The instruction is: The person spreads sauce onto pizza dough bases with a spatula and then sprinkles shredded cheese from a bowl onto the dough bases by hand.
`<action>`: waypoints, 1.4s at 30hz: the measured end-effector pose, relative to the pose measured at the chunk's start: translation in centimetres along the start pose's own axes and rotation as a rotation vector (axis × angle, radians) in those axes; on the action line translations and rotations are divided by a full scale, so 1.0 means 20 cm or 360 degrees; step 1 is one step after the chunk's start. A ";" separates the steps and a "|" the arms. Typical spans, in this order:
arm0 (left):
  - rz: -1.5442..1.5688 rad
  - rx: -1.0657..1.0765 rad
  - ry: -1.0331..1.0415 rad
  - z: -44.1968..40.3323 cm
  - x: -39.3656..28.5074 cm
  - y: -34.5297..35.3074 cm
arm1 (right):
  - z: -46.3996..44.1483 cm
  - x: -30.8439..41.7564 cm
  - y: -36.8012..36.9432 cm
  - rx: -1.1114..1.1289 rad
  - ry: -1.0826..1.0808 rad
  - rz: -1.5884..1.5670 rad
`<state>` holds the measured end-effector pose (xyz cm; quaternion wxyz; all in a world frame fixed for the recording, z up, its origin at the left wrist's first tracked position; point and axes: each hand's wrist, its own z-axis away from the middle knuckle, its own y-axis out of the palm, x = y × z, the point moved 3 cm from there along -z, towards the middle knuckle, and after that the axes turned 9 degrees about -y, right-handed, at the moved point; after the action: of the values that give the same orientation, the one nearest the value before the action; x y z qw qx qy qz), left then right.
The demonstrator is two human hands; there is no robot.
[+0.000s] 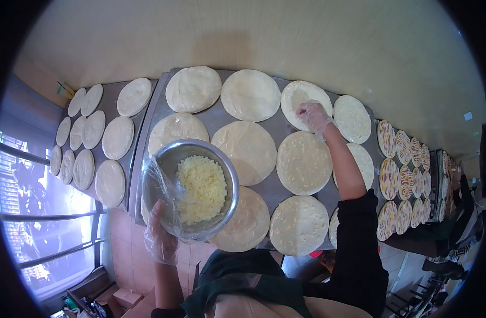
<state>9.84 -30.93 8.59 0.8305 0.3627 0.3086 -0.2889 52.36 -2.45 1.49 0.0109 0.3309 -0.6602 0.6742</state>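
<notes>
My left hand (161, 236), in a clear plastic glove, grips the near-left rim of a steel mixing bowl (231, 196). A clear plastic sheet hangs over the bowl's left side. Pale yellow crumbled bits (201, 188), which look like cheese, fill part of the bowl. My right hand (313, 115), gloved too, is closed just over a flat dough round (293, 95) in the far row; what its fingers hold is hidden. Scattered pale bits show on the nearby dough rounds (304, 163) below and to the right. Rounds farther left (251, 95) look plain.
Dough rounds lie in rows on the grey table (216, 114). Another table at left carries more plain rounds (110, 184). To the right are rounds striped with orange and dark sauce (389, 177). Another person's dark sleeve (463, 206) shows at far right. A wall runs behind the tables.
</notes>
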 end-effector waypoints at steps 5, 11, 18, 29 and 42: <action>0.0153 0.0001 -0.0112 -0.01 0.01 0.00 | 0.03 -0.03 -0.01 0.0031 -0.0080 -0.0013; -0.0107 0.0040 -0.0012 0.00 0.01 0.04 | 0.09 -0.10 -0.03 0.0143 -0.0070 0.0073; 0.0186 0.0083 -0.0078 0.00 0.01 0.05 | 0.15 -0.05 -0.10 0.0055 0.0041 0.0197; 0.0099 0.0020 -0.0070 0.01 0.04 0.08 | 0.19 -0.01 -0.16 -0.0069 0.0074 0.0287; -0.0178 0.0148 -0.0118 0.03 0.03 0.14 | 0.41 1.38 0.54 0.0194 -0.1337 -0.0475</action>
<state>12.34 -30.00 9.56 0.8061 0.3722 0.2835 -0.3622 29.48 -22.88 3.91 -0.1805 0.6675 -0.5114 0.5102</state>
